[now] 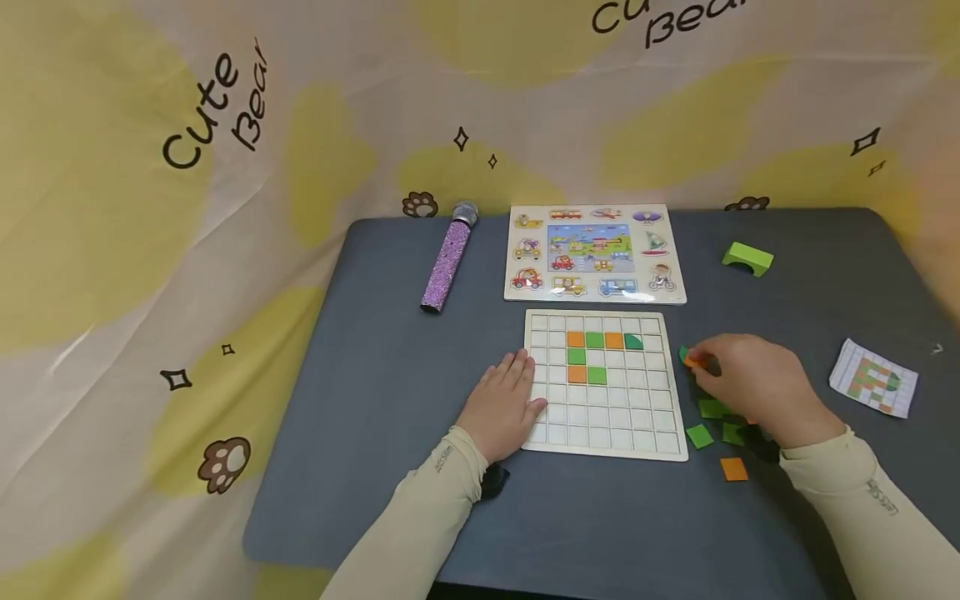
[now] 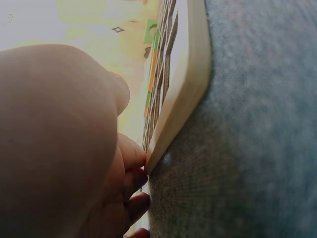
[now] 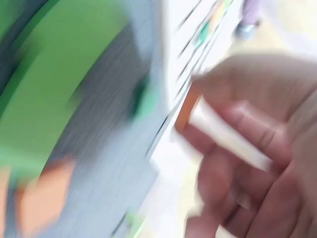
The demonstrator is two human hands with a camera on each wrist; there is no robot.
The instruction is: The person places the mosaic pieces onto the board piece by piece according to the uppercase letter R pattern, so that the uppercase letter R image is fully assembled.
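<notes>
A white grid board [image 1: 630,421] lies on the dark table, with several orange and green square tiles and a dark green rounded tile [image 1: 633,342] set in its upper squares. My left hand [image 1: 501,408] rests with straight fingers against the board's left edge; in the left wrist view its fingertips touch the board's side [image 2: 190,74]. Just off the board's right edge, my right hand [image 1: 761,387] pinches an orange tile [image 3: 187,106] between thumb and finger. A dark green piece [image 1: 682,355] lies beside those fingertips. Under and below that hand are loose tiles, including a green tile [image 1: 700,436] and an orange tile [image 1: 734,469].
Behind the grid board lies a picture puzzle board [image 1: 528,293]. A purple glittery microphone [image 1: 447,265] is to its left. A green arch block [image 1: 748,258] stands at the back right, and a card with a coloured grid pattern [image 1: 873,379] lies at the right.
</notes>
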